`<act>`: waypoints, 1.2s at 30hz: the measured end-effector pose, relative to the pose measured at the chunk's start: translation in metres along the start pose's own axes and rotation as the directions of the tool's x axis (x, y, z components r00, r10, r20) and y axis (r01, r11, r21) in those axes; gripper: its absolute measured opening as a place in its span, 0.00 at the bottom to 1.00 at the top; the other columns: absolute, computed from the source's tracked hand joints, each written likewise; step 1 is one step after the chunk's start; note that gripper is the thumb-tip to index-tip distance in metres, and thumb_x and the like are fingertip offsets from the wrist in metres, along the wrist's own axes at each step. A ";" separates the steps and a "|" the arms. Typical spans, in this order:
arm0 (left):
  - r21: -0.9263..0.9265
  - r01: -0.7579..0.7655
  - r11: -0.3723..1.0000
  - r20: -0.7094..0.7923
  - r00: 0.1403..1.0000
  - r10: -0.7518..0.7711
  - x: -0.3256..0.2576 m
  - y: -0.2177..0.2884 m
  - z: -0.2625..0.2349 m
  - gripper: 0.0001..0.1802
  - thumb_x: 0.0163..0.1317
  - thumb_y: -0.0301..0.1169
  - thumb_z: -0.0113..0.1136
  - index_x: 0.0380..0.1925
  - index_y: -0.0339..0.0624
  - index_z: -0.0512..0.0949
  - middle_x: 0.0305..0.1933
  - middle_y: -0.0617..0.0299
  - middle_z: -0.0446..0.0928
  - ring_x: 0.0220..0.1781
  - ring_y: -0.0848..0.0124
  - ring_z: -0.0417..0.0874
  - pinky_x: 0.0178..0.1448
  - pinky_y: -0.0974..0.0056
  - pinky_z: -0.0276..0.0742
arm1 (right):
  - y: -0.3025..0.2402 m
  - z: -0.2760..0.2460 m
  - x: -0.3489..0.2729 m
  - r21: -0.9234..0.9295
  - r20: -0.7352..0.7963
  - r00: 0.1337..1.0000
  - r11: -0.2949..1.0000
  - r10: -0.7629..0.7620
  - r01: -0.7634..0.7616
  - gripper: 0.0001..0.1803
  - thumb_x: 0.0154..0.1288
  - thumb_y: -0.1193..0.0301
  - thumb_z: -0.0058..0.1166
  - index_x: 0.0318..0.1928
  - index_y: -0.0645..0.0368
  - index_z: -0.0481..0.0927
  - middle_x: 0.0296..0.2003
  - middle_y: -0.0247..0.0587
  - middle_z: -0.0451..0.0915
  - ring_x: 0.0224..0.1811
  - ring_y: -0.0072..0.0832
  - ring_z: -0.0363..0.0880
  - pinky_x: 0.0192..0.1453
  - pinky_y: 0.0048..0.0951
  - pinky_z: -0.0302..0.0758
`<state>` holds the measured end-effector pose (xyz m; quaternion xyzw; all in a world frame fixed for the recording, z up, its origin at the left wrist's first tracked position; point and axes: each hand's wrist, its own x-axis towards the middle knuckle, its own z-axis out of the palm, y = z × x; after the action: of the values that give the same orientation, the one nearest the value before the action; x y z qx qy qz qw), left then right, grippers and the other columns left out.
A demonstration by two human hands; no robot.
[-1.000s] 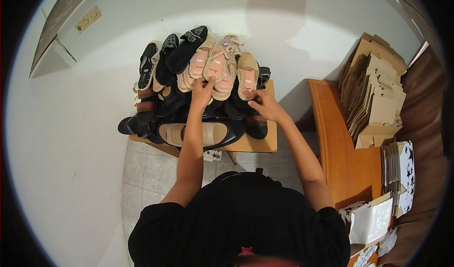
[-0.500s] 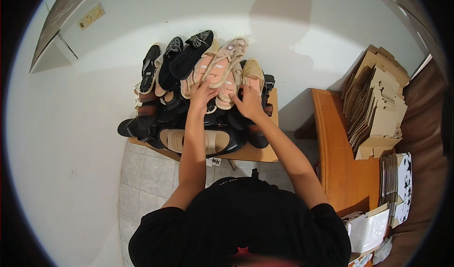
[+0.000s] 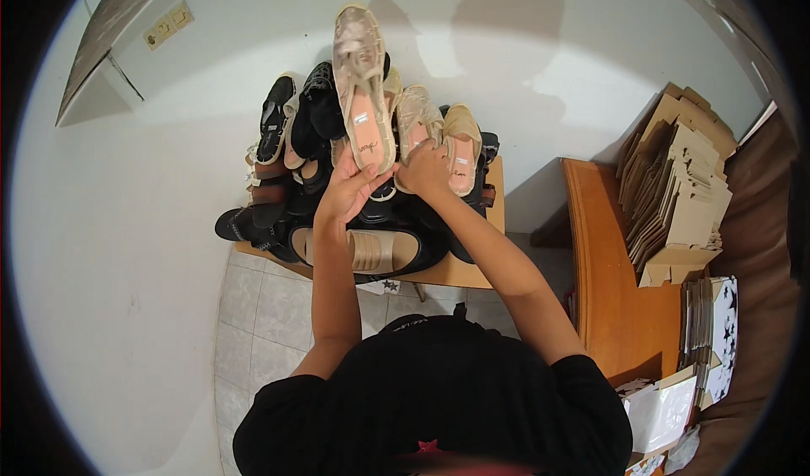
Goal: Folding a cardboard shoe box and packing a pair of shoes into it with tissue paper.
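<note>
A beige espadrille mule with a pink insole is lifted, toe up, above the shoe pile. My left hand grips it by the heel, thumb over the insole. At its right, my right hand has its fingers bent round the heel end of a second beige mule, which still lies among the others; its fingertips are partly hidden. A tan-toed mule lies just right of that hand. Black slip-ons lean to the left, and a large black shoe with a beige lining lies in front.
The shoes are heaped on a small wooden table against the white wall. To the right stands an orange-brown desk bearing folded cardboard boxes and a stack of star-printed boxes. Tiled floor shows below.
My left hand has taken hold of a beige mule and raised it from the pile, toe upward. My right hand has shifted left onto the heel of another beige mule.
</note>
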<state>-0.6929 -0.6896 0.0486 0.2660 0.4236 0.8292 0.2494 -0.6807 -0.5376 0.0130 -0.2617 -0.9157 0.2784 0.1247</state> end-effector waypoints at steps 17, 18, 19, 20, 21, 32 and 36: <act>0.087 0.106 0.991 0.074 0.991 -0.112 -0.033 -0.012 -0.021 0.48 0.48 0.17 0.62 0.66 0.49 0.45 0.55 0.53 0.70 0.50 0.54 0.78 0.47 0.58 0.80 | 0.039 -0.012 -0.020 0.411 -0.072 0.978 0.887 -0.198 0.210 0.42 0.54 0.54 0.55 0.59 0.73 0.57 0.48 0.72 0.64 0.53 0.59 0.63 0.58 0.45 0.62; 0.088 0.109 0.990 0.083 0.990 -0.116 -0.034 -0.009 -0.023 0.48 0.48 0.17 0.62 0.66 0.49 0.45 0.55 0.53 0.70 0.50 0.54 0.78 0.47 0.58 0.80 | 0.045 -0.003 -0.018 0.410 -0.079 0.978 0.888 -0.191 0.206 0.42 0.54 0.54 0.55 0.59 0.73 0.57 0.48 0.72 0.64 0.53 0.59 0.63 0.58 0.45 0.62; 0.095 0.096 0.991 0.046 0.994 -0.100 -0.037 -0.004 -0.027 0.47 0.49 0.16 0.59 0.66 0.49 0.45 0.56 0.52 0.69 0.50 0.54 0.78 0.48 0.58 0.79 | 0.044 0.002 -0.021 0.344 -0.106 0.968 0.905 -0.229 0.251 0.42 0.54 0.55 0.56 0.59 0.75 0.57 0.47 0.72 0.65 0.51 0.58 0.63 0.57 0.44 0.62; 0.102 0.082 0.991 0.008 0.997 -0.083 -0.039 0.000 -0.030 0.47 0.50 0.14 0.57 0.66 0.50 0.44 0.57 0.51 0.67 0.51 0.53 0.77 0.48 0.57 0.79 | 0.044 0.007 -0.022 0.275 -0.129 0.954 0.915 -0.269 0.295 0.42 0.53 0.56 0.56 0.58 0.76 0.57 0.46 0.71 0.65 0.50 0.57 0.63 0.57 0.44 0.63; 0.141 0.097 0.985 -0.029 0.995 -0.094 -0.042 0.005 -0.033 0.43 0.54 0.15 0.52 0.66 0.50 0.44 0.60 0.50 0.65 0.52 0.51 0.76 0.50 0.55 0.78 | 0.044 0.011 -0.023 0.246 -0.162 0.937 0.906 -0.311 0.343 0.42 0.53 0.56 0.57 0.57 0.78 0.58 0.45 0.72 0.65 0.49 0.56 0.61 0.56 0.44 0.63; 0.017 -0.043 0.999 -0.241 0.969 0.046 -0.066 0.021 -0.045 0.27 0.65 0.28 0.44 0.63 0.43 0.52 0.54 0.46 0.70 0.45 0.51 0.80 0.43 0.57 0.81 | 0.041 -0.032 0.023 0.863 0.135 0.991 0.493 -0.014 -0.111 0.26 0.68 0.51 0.33 0.44 0.63 0.71 0.26 0.38 0.74 0.26 0.27 0.75 0.29 0.28 0.70; 0.000 -0.120 0.993 -0.198 0.973 0.118 -0.069 0.023 -0.062 0.24 0.68 0.34 0.41 0.62 0.42 0.54 0.51 0.45 0.73 0.42 0.55 0.81 0.38 0.60 0.83 | 0.049 -0.050 0.029 0.899 0.128 0.991 0.427 -0.049 -0.095 0.24 0.69 0.51 0.31 0.41 0.61 0.71 0.26 0.36 0.73 0.22 0.24 0.72 0.22 0.24 0.66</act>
<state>-0.6875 -0.7808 0.0205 0.2057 0.4244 0.8676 0.1575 -0.6663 -0.4651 0.0279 -0.1474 -0.6267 0.7439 0.1795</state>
